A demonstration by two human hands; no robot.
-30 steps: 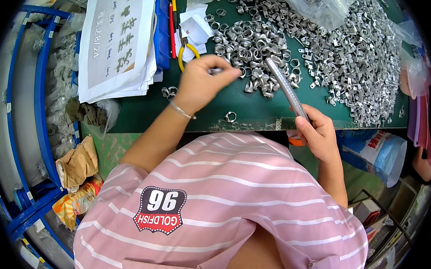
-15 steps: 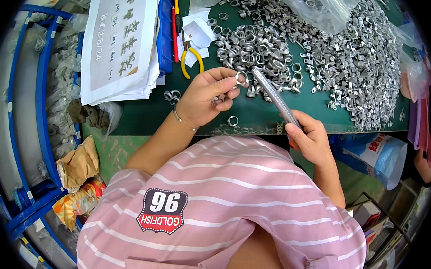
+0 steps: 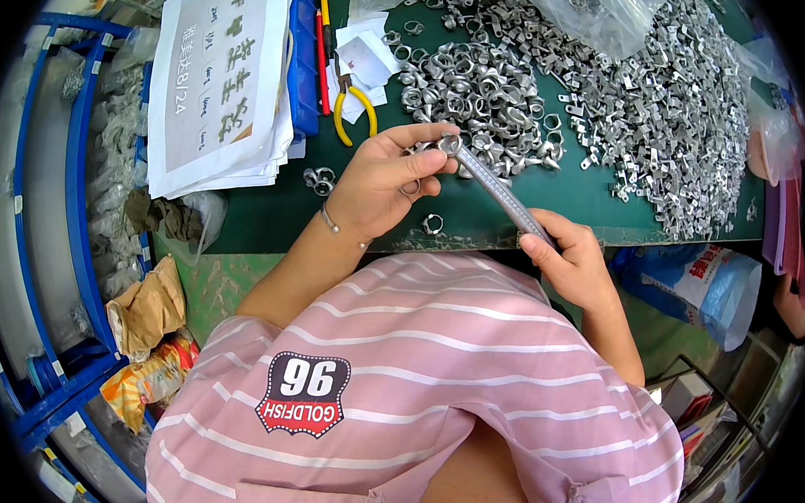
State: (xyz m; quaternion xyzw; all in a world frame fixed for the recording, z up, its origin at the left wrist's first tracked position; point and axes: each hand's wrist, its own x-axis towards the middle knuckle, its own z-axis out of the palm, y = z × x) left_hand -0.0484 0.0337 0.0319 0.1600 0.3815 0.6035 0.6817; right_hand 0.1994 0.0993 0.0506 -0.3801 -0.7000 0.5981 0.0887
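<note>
Dark green and smooth, the bench top point(image 3: 374, 230) spreads before me, its near edge scuffed and chipped. Blue-framed shelving point(image 3: 75, 177) stands to my left, packed with crinkled clear plastic.

My left hand point(image 3: 382, 181) pinches a shiny metal ring point(image 3: 450, 144) between thumb and fingertips, just short of the heaped rings. Another loop of metal shows by my lower fingers; I cannot tell whether I wear it or hold it. A thin bracelet point(image 3: 330, 221) circles that wrist.

My right hand point(image 3: 569, 259) is closed round the lower end of a slim, straight grey rod point(image 3: 499, 192) with fine markings along its face. It slants up to my left, its far tip meeting the pinched ring; I cannot tell how far inside it reaches.

Beyond lies a pile of rounded, glossy rings point(image 3: 467, 84), and to the right a wide spread of flat, angular metal tabs point(image 3: 678, 119), partly under a filmy clear bag point(image 3: 608, 13). One loose ring point(image 3: 432, 223) rests near the edge. Yellow-handled pliers point(image 3: 370, 117) lie beside a stack of paper sheets point(image 3: 207, 162).
</note>
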